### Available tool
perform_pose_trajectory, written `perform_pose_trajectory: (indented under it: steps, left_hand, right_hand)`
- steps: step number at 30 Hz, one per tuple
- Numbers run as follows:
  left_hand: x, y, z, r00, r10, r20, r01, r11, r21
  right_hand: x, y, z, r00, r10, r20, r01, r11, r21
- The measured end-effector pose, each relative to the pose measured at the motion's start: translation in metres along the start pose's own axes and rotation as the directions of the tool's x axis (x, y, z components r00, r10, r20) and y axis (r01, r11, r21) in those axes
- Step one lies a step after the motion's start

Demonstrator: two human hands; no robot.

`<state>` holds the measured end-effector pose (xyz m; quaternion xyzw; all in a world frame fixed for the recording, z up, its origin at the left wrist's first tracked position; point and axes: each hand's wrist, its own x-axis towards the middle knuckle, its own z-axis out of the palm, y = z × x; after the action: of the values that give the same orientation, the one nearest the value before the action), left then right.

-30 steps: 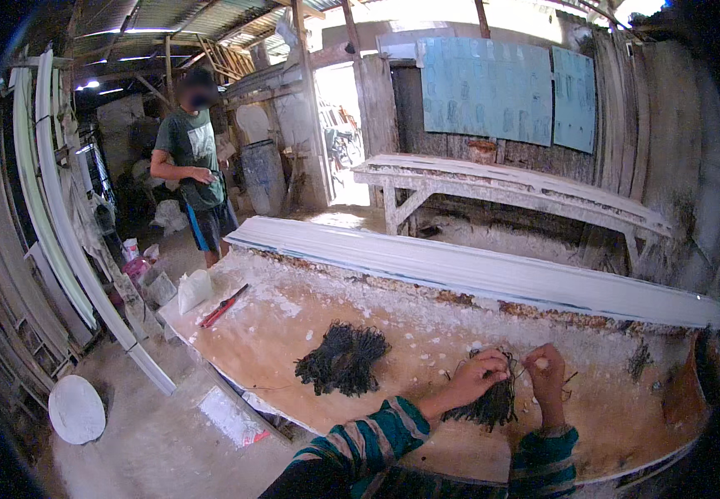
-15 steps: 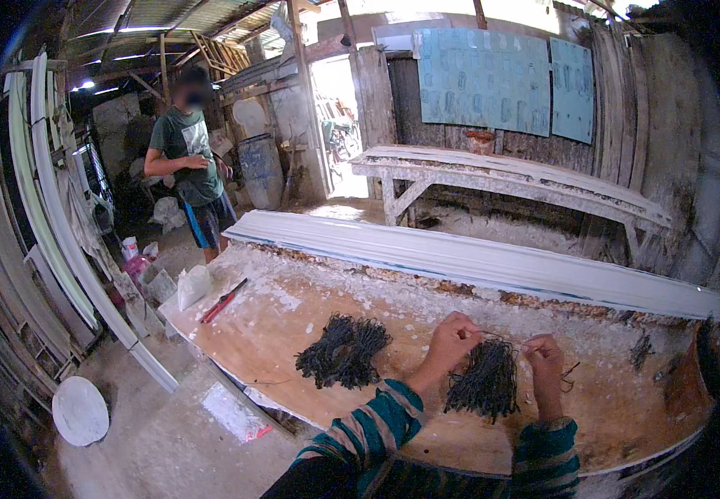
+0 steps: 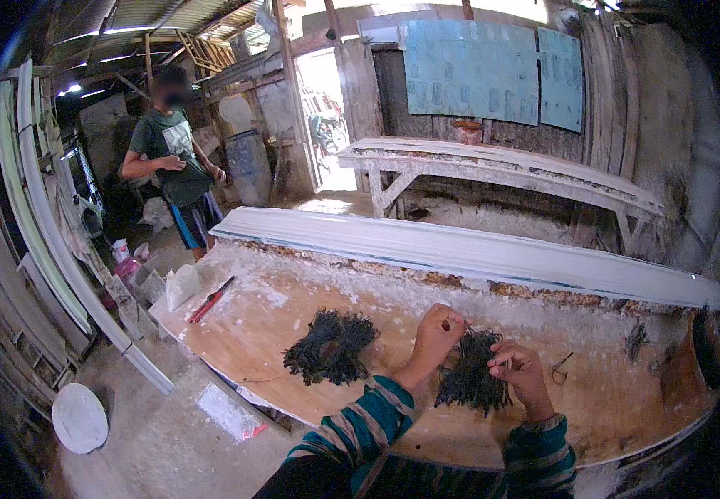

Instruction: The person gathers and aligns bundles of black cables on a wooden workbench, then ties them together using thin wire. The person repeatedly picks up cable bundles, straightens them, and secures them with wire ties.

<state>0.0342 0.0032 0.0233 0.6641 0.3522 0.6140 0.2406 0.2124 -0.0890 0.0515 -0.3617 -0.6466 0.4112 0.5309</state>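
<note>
A bundle of dark, thin looped strands, wire or cord, lies on the worktable between my hands. My left hand pinches a thin dark strand at the top of this bundle. On its upper right side, my right hand has thumb and fingers pressed together; what they hold is too small to make out. A second bundle of the same dark strands rests to the left. One loose bent strand lies just right of my right hand.
A long white moulding runs along the table's far edge. At the left are a red and black tool and a white bag. A small dark bunch lies far right. A person stands beyond; a whitened bench is behind.
The strand stretched between my hands is no longer drawn out across the bundle's top. My right hand has moved left and down against the bundle. The whole view has shifted slightly.
</note>
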Motion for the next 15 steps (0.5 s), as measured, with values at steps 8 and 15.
perform_pose_trajectory:
  steps: [8, 15]
  left_hand:
    - [-0.001, 0.005, 0.001, 0.999, 0.002, 0.049, -0.001, 1.0, -0.022]
    - [-0.007, 0.001, 0.006, 0.943, -0.01, 0.333, 0.059, 0.989, -0.136]
  right_hand:
    - [0.0, -0.005, 0.005, 1.0, -0.019, 0.006, 0.019, 1.0, 0.016]
    - [0.007, 0.013, -0.002, 0.952, 0.034, -0.304, -0.034, 0.999, 0.003]
